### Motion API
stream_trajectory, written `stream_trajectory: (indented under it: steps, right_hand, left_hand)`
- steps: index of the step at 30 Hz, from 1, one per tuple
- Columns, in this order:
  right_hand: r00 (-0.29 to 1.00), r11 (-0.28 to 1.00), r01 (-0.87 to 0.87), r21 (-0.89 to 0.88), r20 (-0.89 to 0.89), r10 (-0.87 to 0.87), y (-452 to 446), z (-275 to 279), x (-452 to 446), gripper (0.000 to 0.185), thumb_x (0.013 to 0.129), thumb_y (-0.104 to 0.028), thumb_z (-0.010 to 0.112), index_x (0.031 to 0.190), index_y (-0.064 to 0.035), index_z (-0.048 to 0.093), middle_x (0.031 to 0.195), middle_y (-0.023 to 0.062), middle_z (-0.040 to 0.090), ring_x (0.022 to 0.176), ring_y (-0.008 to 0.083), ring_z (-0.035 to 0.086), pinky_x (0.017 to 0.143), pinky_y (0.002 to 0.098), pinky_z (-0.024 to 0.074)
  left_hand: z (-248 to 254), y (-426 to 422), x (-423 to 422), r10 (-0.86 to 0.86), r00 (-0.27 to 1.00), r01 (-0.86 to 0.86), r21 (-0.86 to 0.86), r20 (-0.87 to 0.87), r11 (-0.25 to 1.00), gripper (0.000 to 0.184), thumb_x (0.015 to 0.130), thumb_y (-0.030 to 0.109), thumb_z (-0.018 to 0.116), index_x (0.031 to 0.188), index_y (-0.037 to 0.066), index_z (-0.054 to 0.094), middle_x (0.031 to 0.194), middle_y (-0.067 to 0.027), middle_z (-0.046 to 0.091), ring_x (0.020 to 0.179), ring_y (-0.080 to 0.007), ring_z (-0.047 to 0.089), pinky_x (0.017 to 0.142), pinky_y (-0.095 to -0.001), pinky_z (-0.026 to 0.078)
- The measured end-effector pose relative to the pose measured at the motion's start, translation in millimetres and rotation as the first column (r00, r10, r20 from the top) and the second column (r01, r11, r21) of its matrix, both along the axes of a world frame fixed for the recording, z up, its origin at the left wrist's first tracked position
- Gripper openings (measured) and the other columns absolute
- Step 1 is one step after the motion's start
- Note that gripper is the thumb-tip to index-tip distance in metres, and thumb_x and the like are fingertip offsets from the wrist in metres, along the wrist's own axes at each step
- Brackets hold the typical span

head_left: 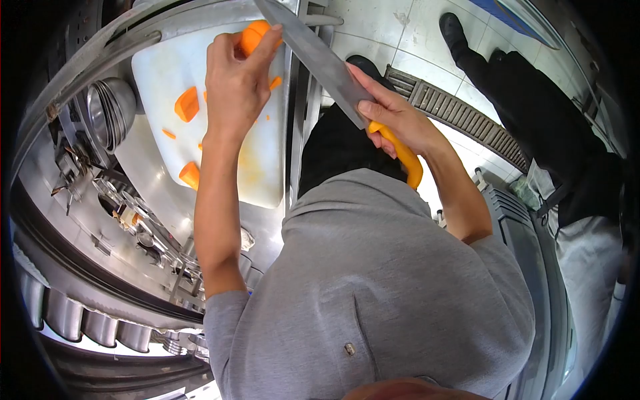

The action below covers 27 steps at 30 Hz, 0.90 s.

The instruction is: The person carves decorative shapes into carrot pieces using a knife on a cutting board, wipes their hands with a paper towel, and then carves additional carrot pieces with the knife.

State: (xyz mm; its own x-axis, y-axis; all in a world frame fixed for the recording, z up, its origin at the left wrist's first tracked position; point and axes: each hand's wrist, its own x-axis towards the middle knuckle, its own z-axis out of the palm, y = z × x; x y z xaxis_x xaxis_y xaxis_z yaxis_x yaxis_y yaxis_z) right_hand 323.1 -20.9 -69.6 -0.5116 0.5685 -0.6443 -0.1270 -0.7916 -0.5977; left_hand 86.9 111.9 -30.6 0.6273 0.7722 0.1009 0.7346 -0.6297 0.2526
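Observation:
My left hand (239, 85) grips a carrot piece (255, 38) over the top end of a white cutting board (157, 73). In my right hand (393, 113) is a large knife (320, 61) with a yellow handle (408, 157); thumb and fingers pinch the blade near the handle. The blade slants up and left, its edge beside the fingertips of my left hand. Whether it touches the carrot I cannot tell. Cut carrot chunks (187, 105) lie on the board, another (190, 175) near its lower left edge, with small orange scraps between them.
Stacked metal bowls (110, 113) stand left of the board on the steel counter. Utensils and containers (143, 233) line the lower left. A person in dark clothes (547, 120) is at the right, near a floor drain grate (460, 117). A grey cabinet (517, 227) stands behind my right elbow.

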Motion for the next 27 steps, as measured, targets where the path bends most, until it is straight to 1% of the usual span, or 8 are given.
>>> stream_trajectory:
  steps: [3,6,8,11,16,18,21,27]
  right_hand:
    - [0.998,0.999,-0.027,0.019,0.056,0.026,5,5,4,0.057,0.108,-0.039,0.039,0.161,-0.0318,0.021,0.071,0.0079,0.055,0.052,0.0103,0.052,0.055,0.0237,0.0498]
    - [0.994,0.998,-0.049,0.027,0.102,0.046,9,9,4,0.055,0.108,-0.037,0.038,0.161,-0.0324,0.021,0.072,0.0082,0.055,0.052,0.0105,0.052,0.055,0.0240,0.0503]
    - [0.988,0.995,0.020,0.098,0.149,-0.035,5,11,3,0.055,0.108,-0.029,0.045,0.160,-0.0291,0.026,0.063,0.0022,0.052,0.046,0.0050,0.050,0.042,0.0202,0.0456]
    - [0.976,0.989,-0.093,0.113,0.209,0.068,8,18,7,0.054,0.109,-0.032,0.039,0.161,-0.0316,0.022,0.070,0.0074,0.055,0.049,0.0104,0.053,0.053,0.0250,0.0507]
    - [0.961,0.988,-0.094,0.124,0.269,0.058,9,33,0,0.056,0.107,-0.027,0.041,0.160,-0.0313,0.023,0.064,0.0044,0.054,0.045,0.0103,0.052,0.050,0.0260,0.0501]
    - [0.947,0.986,-0.107,0.131,0.314,0.061,9,39,-1,0.056,0.107,-0.027,0.041,0.160,-0.0314,0.024,0.064,0.0044,0.054,0.046,0.0101,0.052,0.050,0.0264,0.0503]
    - [0.948,0.975,-0.129,0.180,0.312,0.068,12,39,9,0.053,0.108,-0.031,0.043,0.159,-0.0330,0.027,0.063,0.0029,0.053,0.043,0.0068,0.052,0.044,0.0222,0.0498]
    - [0.933,0.958,-0.147,0.247,0.357,0.051,15,29,15,0.053,0.108,-0.032,0.044,0.158,-0.0332,0.028,0.059,0.0031,0.052,0.041,0.0075,0.053,0.044,0.0236,0.0516]
  left_hand:
    - [-2,2,-2,-0.002,0.999,0.002,0.018,-0.046,1.000,0.051,0.080,0.003,0.077,0.125,0.027,0.072,0.099,-0.0088,0.061,0.081,-0.0213,0.053,0.071,-0.0338,0.051]
    - [-3,3,-2,-0.004,0.999,0.005,0.019,-0.033,1.000,0.050,0.081,0.003,0.076,0.125,0.026,0.072,0.099,-0.0085,0.061,0.081,-0.0214,0.053,0.071,-0.0337,0.051]
    - [-3,2,-4,-0.012,0.999,0.013,0.031,-0.037,0.999,0.050,0.080,0.002,0.076,0.125,0.026,0.072,0.099,-0.0086,0.061,0.081,-0.0215,0.053,0.071,-0.0337,0.051]
    - [-2,0,-6,-0.022,0.999,0.024,0.046,-0.038,0.999,0.050,0.080,0.002,0.076,0.124,0.026,0.072,0.098,-0.0089,0.061,0.081,-0.0218,0.053,0.070,-0.0339,0.051]
    - [-1,-4,-8,-0.025,0.999,0.027,0.058,-0.029,0.998,0.050,0.079,0.002,0.076,0.123,0.026,0.073,0.098,-0.0097,0.060,0.080,-0.0224,0.054,0.070,-0.0341,0.051]
    - [1,-6,-10,-0.052,0.999,0.051,0.033,0.015,0.998,0.058,0.074,-0.006,0.071,0.124,0.024,0.072,0.095,-0.0118,0.054,0.085,-0.0274,0.052,0.074,-0.0367,0.051]
    - [0,-7,-11,-0.062,0.998,0.062,0.045,-0.002,0.997,0.059,0.073,-0.005,0.072,0.124,0.024,0.071,0.095,-0.0117,0.054,0.084,-0.0270,0.053,0.074,-0.0365,0.051]
    - [-4,-3,-9,-0.086,0.996,0.085,0.057,0.032,0.995,0.054,0.076,-0.002,0.074,0.124,0.024,0.072,0.095,-0.0115,0.054,0.083,-0.0266,0.052,0.072,-0.0364,0.051]
